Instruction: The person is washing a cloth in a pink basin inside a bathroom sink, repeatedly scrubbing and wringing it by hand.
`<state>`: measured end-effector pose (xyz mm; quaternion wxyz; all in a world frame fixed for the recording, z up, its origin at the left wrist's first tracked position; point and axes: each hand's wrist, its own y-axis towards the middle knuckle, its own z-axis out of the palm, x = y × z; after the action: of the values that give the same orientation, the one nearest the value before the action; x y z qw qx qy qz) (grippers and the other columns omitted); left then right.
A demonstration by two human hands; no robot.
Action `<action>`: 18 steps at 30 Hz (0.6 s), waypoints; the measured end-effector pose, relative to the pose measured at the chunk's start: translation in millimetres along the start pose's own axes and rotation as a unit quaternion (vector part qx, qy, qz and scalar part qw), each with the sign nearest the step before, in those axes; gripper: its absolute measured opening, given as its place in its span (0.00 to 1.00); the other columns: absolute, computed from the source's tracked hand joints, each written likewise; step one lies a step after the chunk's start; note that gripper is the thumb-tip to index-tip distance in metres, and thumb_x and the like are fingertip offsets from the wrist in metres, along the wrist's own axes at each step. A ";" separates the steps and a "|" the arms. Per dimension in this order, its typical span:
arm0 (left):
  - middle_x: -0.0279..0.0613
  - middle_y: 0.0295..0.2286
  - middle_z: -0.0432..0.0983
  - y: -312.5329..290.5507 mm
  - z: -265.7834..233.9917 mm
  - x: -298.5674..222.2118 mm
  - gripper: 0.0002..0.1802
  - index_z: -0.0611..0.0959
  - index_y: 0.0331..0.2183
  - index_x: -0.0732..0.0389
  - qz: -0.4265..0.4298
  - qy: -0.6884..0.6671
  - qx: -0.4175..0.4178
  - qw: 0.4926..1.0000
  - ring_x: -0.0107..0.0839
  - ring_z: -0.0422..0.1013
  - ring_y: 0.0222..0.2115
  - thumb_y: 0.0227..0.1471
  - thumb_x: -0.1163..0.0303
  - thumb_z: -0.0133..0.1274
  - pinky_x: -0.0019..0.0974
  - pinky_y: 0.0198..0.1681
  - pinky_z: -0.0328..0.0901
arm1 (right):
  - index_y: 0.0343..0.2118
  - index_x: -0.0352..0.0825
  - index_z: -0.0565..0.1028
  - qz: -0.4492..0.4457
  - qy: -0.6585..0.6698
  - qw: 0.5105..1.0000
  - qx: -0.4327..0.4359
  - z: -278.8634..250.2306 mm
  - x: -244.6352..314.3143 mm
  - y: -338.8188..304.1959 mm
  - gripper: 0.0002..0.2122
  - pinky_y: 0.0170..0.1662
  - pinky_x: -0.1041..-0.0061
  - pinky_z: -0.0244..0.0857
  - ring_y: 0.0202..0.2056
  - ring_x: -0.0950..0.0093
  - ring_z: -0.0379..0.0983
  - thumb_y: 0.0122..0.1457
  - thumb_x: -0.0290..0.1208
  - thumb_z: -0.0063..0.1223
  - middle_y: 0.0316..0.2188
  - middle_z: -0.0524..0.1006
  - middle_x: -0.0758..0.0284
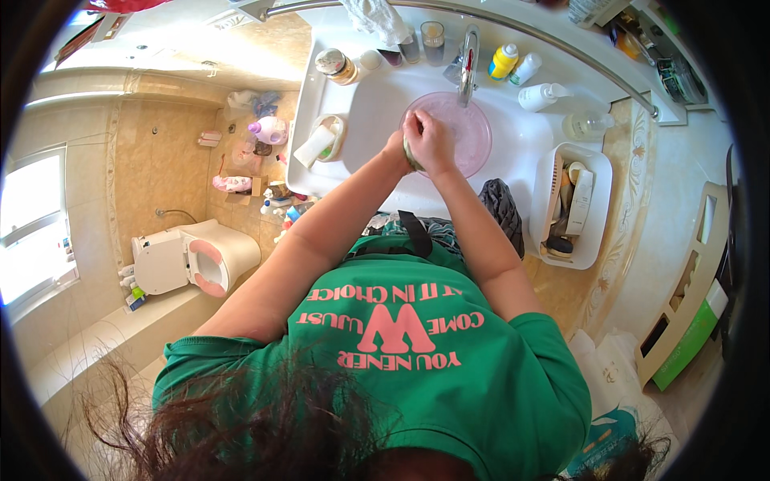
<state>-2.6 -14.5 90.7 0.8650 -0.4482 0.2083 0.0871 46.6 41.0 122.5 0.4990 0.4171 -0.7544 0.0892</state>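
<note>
Both hands meet over the near left rim of a pink basin (473,132) that stands in the white sink (377,112). My right hand (431,144) is closed, its fingers curled toward the left one. My left hand (395,151) is pressed against it, its fingers mostly hidden. Between and below the hands shows a small edge of something greenish (412,158), too covered to name. The chrome faucet (468,64) reaches over the basin's far rim, just beyond my hands.
Yellow (503,62) and white bottles (537,97) line the sink's back right. A jar (335,66) and a soap dish (327,138) sit at left. A white tub (592,204) of brushes stands right. A metal rail (553,44) crosses behind; a toilet (200,256) is at far left.
</note>
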 end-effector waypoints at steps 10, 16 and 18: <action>0.44 0.42 0.62 5.5 -0.2 -2.4 0.20 0.64 0.43 0.61 -0.018 0.029 -0.059 0.998 0.40 0.62 0.43 0.51 0.58 0.39 0.47 0.45 0.60 | 0.21 0.35 0.71 0.142 -0.085 0.986 -0.030 -12.5 -102.9 -4.7 0.13 0.26 0.62 0.60 0.24 0.57 0.68 0.51 0.38 0.40 0.19 0.71 0.56; 0.39 0.46 0.56 14.0 -12.8 -3.6 0.25 0.63 0.47 0.58 -0.068 0.175 -0.134 0.973 0.43 0.55 0.47 0.49 0.57 0.43 0.45 0.47 0.55 | 0.25 0.35 0.71 0.076 -0.203 0.966 0.141 -10.7 -146.3 -16.7 0.10 0.29 0.62 0.61 0.27 0.58 0.69 0.50 0.35 0.38 0.21 0.72 0.57; 0.39 0.44 0.59 30.0 -28.4 4.0 0.24 0.66 0.46 0.59 -0.070 0.200 -0.113 0.971 0.40 0.56 0.45 0.48 0.58 0.44 0.43 0.46 0.56 | 0.27 0.36 0.71 0.041 -0.233 0.942 0.236 7.0 -175.2 -35.1 0.09 0.33 0.63 0.62 0.29 0.59 0.69 0.49 0.33 0.38 0.24 0.72 0.58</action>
<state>-17.2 -20.2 52.2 0.7537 -0.5647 0.3336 -0.0422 94.0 109.5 -35.8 0.1921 0.5009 -0.8233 0.1855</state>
